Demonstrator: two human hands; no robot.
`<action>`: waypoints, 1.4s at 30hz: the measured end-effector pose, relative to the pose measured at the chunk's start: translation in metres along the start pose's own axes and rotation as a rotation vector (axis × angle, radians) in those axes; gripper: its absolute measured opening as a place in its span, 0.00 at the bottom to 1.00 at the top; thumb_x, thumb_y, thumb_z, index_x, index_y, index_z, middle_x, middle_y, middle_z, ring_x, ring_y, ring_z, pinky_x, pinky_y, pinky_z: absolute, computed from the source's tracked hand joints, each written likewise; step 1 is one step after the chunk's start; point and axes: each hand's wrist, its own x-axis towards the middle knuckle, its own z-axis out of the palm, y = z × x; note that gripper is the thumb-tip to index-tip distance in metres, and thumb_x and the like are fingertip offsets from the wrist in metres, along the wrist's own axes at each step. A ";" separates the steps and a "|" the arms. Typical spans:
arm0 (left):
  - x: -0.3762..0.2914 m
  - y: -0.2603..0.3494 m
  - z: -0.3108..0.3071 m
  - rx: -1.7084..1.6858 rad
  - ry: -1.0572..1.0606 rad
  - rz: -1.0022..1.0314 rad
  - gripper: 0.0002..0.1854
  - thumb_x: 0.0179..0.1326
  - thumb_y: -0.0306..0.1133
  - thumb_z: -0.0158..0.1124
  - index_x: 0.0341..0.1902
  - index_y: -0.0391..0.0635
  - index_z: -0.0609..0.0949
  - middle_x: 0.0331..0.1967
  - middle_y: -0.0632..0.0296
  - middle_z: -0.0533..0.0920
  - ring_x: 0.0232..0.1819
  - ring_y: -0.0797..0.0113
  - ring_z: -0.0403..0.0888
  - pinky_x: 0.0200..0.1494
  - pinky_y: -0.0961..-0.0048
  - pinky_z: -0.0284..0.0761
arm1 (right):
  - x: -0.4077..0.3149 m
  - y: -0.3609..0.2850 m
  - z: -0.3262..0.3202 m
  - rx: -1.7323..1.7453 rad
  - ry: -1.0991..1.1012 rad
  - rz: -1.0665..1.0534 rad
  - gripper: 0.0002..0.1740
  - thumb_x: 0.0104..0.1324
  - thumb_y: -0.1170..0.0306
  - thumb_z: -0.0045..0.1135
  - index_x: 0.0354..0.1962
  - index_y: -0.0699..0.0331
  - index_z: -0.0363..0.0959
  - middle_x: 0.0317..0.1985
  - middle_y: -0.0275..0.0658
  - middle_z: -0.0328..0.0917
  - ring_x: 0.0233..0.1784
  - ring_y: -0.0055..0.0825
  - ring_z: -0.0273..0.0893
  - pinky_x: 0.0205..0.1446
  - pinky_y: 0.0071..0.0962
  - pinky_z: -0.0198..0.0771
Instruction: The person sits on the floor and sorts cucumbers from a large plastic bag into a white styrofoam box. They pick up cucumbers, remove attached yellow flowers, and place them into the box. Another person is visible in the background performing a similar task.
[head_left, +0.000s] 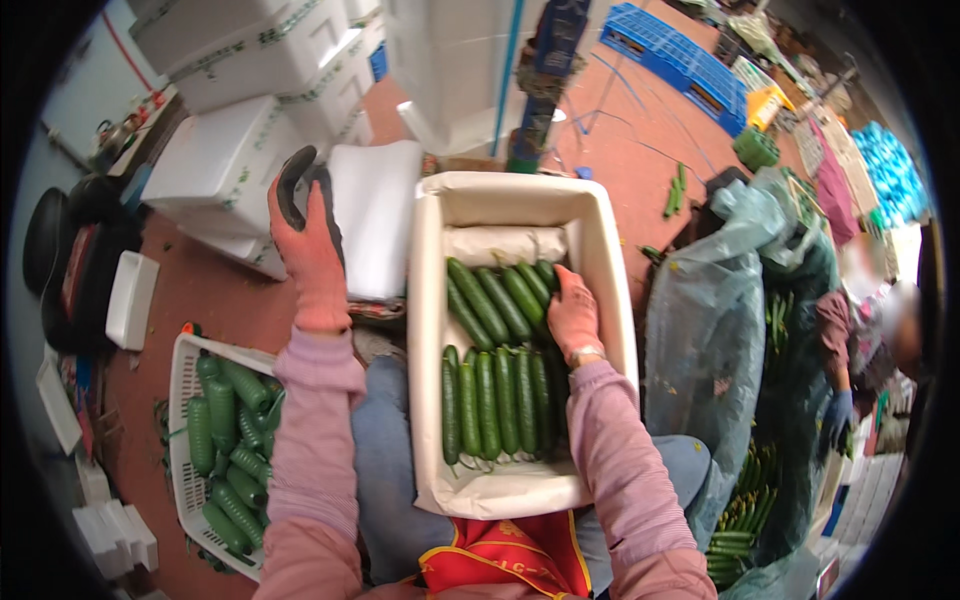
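A foam box lined with cream paper (517, 499) stands before me, holding cucumbers in two rows. The near row of cucumbers (487, 405) lies side by side, stems towards me. In the far row, the cucumbers (480, 304) slant. My right hand (574, 311), in a pink glove, is inside the box against the right end of the far row; its fingertips are largely hidden, so a grip is unclear. My left hand (311, 240), in a pink glove with a black palm, is raised left of the box, fingers apart, holding nothing. A rolled paper liner (506, 244) lies at the far end.
At lower left, a white plastic basket (180, 450) holds green ribbed pieces. White foam boxes (217, 150) are stacked at upper left. A blue post (536, 112) stands behind the box. On the right, plastic sheeting (705, 360) borders more cucumbers, beside another person's gloved hand (836, 416).
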 end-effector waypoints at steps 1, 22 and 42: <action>0.014 -0.017 -0.017 0.102 0.067 -0.070 0.18 0.66 0.25 0.62 0.59 0.38 0.78 0.55 0.56 0.81 0.56 0.60 0.79 0.62 0.66 0.72 | -0.002 -0.002 0.000 -0.088 -0.056 -0.017 0.29 0.65 0.72 0.55 0.64 0.62 0.66 0.61 0.51 0.71 0.63 0.49 0.70 0.69 0.42 0.66; 0.007 -0.203 -0.094 1.307 -0.940 0.002 0.16 0.72 0.44 0.53 0.55 0.59 0.84 0.67 0.71 0.76 0.76 0.57 0.61 0.76 0.35 0.40 | -0.046 -0.094 -0.117 0.251 0.039 -0.092 0.30 0.62 0.81 0.52 0.64 0.66 0.68 0.66 0.52 0.66 0.70 0.49 0.64 0.75 0.41 0.57; -0.155 0.089 0.002 0.790 -1.262 0.539 0.29 0.63 0.47 0.65 0.65 0.49 0.75 0.64 0.52 0.75 0.71 0.48 0.66 0.78 0.40 0.43 | -0.106 -0.075 -0.107 -0.182 -0.211 0.091 0.35 0.67 0.65 0.56 0.70 0.57 0.59 0.45 0.48 0.82 0.45 0.43 0.83 0.50 0.39 0.76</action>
